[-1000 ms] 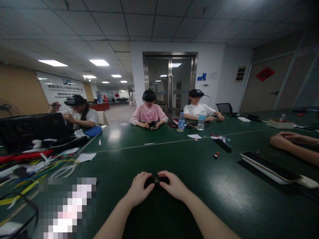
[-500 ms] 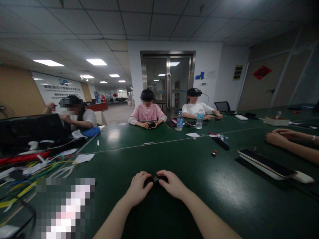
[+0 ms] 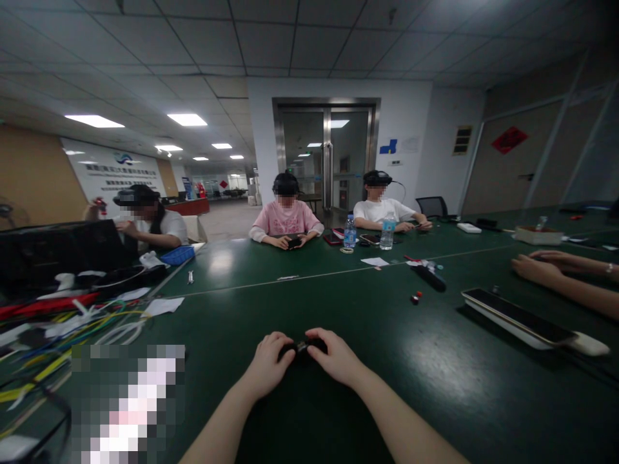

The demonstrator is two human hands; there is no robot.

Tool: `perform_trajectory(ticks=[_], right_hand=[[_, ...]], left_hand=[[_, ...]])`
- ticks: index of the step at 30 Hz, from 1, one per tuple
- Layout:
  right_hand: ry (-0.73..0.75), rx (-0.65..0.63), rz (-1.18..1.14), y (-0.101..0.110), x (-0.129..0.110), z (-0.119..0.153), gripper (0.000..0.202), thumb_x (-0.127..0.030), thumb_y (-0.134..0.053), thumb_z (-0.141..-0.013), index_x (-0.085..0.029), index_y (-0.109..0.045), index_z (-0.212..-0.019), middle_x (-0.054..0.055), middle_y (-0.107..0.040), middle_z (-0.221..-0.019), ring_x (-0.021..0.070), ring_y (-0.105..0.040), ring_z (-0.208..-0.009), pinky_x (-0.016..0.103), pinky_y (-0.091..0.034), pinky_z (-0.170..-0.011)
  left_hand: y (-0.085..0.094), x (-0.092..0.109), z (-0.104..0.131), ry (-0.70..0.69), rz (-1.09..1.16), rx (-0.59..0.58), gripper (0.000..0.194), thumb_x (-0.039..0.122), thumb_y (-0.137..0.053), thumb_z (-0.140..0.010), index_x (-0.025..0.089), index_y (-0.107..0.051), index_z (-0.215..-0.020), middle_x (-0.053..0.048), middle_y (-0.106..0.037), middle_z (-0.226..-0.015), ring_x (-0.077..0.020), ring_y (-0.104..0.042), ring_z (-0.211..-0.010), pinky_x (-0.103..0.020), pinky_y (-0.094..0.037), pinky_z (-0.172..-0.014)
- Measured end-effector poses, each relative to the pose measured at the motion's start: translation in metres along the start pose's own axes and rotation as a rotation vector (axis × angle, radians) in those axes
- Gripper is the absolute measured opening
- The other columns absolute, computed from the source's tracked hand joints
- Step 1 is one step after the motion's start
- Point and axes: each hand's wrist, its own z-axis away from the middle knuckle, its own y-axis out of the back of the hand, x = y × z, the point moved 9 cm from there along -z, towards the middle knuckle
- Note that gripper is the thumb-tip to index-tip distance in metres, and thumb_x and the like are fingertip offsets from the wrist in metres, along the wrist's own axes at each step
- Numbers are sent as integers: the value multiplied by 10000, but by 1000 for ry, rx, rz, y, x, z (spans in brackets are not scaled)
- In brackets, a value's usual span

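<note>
A small dark object with a shiny middle (image 3: 302, 348) sits low over the green table in the centre of the view. My left hand (image 3: 269, 362) curls round its left end, thumb toward me and fingers over the far side. Round the right end closes my right hand (image 3: 334, 356) in the same way. Only the middle part shows between the thumbs. The rest is covered by my fingers, so I cannot make out its exact kind.
Cables (image 3: 104, 328) lie on the left, near a pixelated patch. On the right are a phone on a white block (image 3: 517, 317) and another person's hands (image 3: 544, 265). Water bottles (image 3: 387, 232) stand farther back. Several people with headsets sit round the table (image 3: 251, 290).
My thumbs have shifted very slightly on the dark object, and the right one sits a touch farther left. Otherwise my hands stay in place.
</note>
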Motion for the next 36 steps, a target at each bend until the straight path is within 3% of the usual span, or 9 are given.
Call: perform_trajectory(ticks=[30, 36], right_hand=[[-2, -4, 26, -1, 0, 0, 328, -334, -492, -816, -262, -562, -1128, 19, -586, -1133, 198, -535, -1078, 344, -413, -913], [17, -2, 17, -3, 3, -3, 325, -320, -485, -819, -242, -563, -1124, 32, -590, -1119, 192, -544, -1059, 331, -413, -914]], left_hand=[[2, 2, 2, 42, 67, -44, 387, 478, -398, -881, 233, -579, -1121, -47, -515, -1189, -216, -458, -1104, -340, -375, -946], [3, 4, 1, -4, 64, -27, 420, 500, -415, -867, 204, -577, -1118, -63, -521, -1162, -218, -463, -1082, -333, -375, -939]])
